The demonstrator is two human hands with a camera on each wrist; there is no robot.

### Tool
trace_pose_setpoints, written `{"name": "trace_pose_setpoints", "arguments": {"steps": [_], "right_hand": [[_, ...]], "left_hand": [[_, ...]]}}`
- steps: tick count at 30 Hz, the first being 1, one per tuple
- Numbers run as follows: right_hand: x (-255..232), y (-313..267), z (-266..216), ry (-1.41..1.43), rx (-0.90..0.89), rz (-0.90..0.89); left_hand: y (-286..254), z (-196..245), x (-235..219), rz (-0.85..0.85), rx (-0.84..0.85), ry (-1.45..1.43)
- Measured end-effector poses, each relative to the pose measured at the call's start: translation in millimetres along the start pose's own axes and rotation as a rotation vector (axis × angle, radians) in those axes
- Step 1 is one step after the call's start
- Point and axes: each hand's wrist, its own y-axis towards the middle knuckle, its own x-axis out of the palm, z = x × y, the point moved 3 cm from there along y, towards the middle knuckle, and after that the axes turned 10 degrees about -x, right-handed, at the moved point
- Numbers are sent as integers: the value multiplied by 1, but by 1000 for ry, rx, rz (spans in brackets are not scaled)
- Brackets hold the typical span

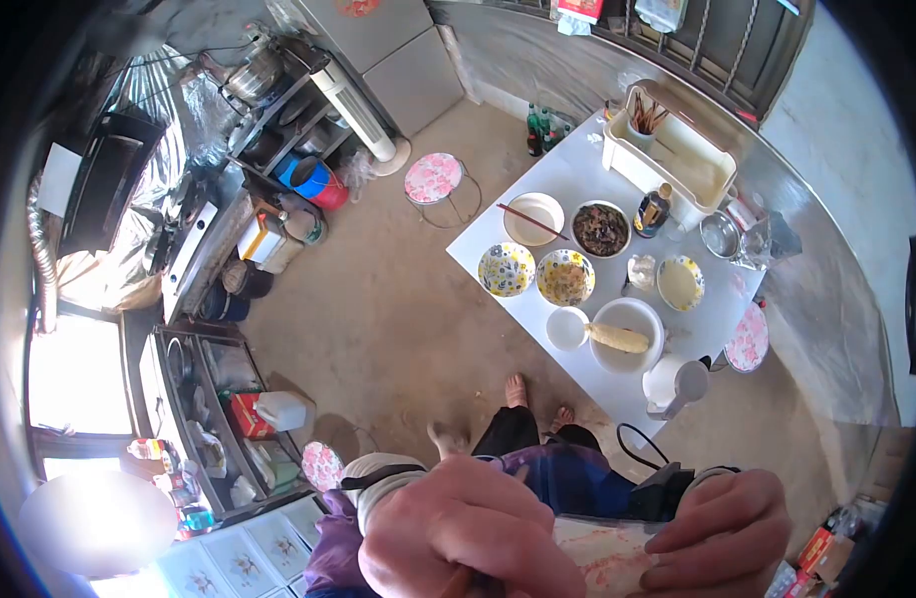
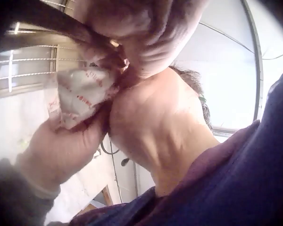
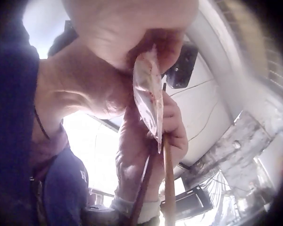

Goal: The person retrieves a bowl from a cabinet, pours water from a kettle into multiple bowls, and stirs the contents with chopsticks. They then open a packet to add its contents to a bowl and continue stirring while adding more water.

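Observation:
Both hands are raised close under the chin. My right hand (image 1: pixel 727 528) pinches a white plastic packet (image 1: pixel 607 558) with red print by its side; it also shows in the left wrist view as a packet (image 2: pixel 82 96). My left hand (image 1: pixel 458 528) grips a pair of wooden chopsticks (image 3: pixel 169 188), which stick out from the fist in the right wrist view. The left fingers are right at the packet's other end, next to the mouth. That corner of the packet is hidden behind the fingers.
A table (image 1: pixel 537 329) ahead holds patterned bowls, a bowl of dark food (image 1: pixel 600 229), a white bowl (image 1: pixel 652 317) with a pale long piece in it, a dark bottle (image 1: pixel 653 209) and a cream rack (image 1: pixel 677 159). A stool (image 1: pixel 435 177) stands beyond; shelves line the left.

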Motion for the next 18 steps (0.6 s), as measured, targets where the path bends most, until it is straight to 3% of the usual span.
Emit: {"name": "trace_pose_setpoints", "arguments": {"steps": [2,11,18], "right_hand": [[7,14,-10,-54,91,-25],[15,17,-3,26,50,-34],[17,8,-4,-74,115,-2]], "left_hand": [[-1,4,-2,-16,-7,39],[-5,23,-4,-30,-54,213],[-4,12,-11,-22,63,110]]}}
